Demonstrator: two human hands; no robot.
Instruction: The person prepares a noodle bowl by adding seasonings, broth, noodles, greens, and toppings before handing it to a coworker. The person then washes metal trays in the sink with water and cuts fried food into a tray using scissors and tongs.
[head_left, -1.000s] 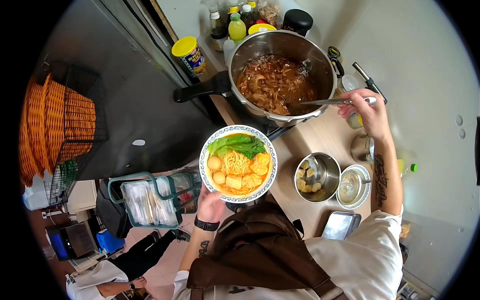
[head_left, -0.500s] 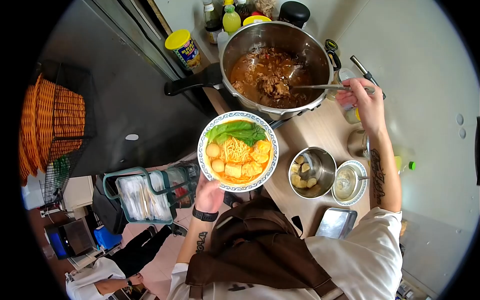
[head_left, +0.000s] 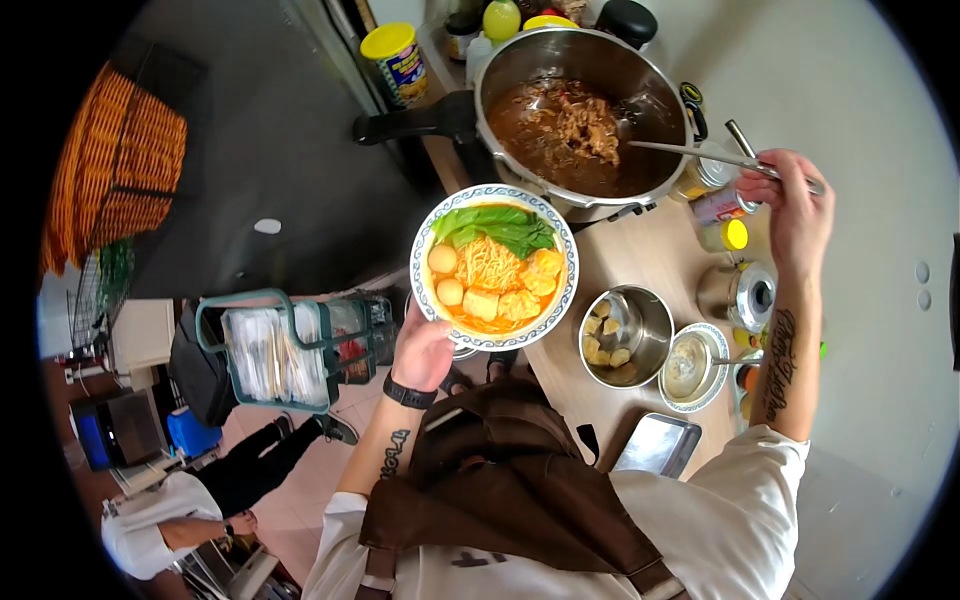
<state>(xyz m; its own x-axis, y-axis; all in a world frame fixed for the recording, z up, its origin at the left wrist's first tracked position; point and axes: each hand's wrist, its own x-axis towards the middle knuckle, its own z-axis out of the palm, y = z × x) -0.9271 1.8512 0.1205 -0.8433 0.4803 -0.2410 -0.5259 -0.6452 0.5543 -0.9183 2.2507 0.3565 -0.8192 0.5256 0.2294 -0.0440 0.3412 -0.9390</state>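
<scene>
My left hand [head_left: 424,350] grips the rim of a blue-patterned bowl [head_left: 420,262] from its lower left side. In it are noodles [head_left: 490,262], leafy greens [head_left: 500,228], two round balls at the left and several yellow-orange pieces. My right hand [head_left: 795,215] is closed around the handle of a long metal spoon [head_left: 700,155], which reaches into a steel pot [head_left: 660,195]. A heap of brown shredded meat [head_left: 588,130] covers the spoon's head, above dark broth. The bowl is in front of the pot, near its lower edge.
Right of the bowl on the wooden counter [head_left: 610,255] stand a steel pot with pale chunks [head_left: 655,345], a small bowl with a spoon [head_left: 680,400] and a metal tray [head_left: 660,445]. Jars line the wall. The pot's black handle [head_left: 420,122] juts left. Another person [head_left: 180,520] stands lower left.
My right hand has moved right and slightly down, and the spoon now carries a larger, raised heap of meat. The bowl in my left hand is higher and slightly farther right. The whole view has shifted.
</scene>
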